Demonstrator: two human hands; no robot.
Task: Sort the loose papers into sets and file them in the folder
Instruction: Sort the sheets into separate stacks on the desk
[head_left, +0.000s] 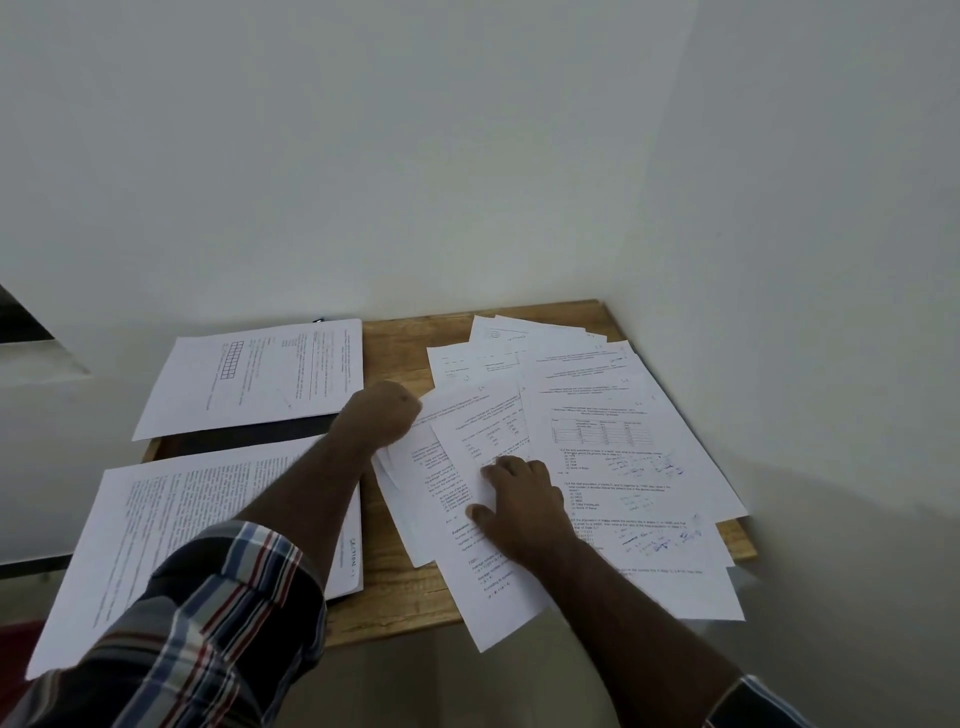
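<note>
The loose papers lie fanned and overlapping across the right half of the wooden table, their long axes running roughly from the near edge toward the far corner, some overhanging the near and right edges. The right hand rests flat on the front sheet with fingers spread, pinning it; the left hand reaches across to the fan's left edge with fingers curled, apparently pinching a sheet's corner, though the fingertips are hidden. Both hands touch the pile. On the left lie 2 sorted sets: a far set and a near set, apparently atop a dark folder, only partly visible between them.
</note>
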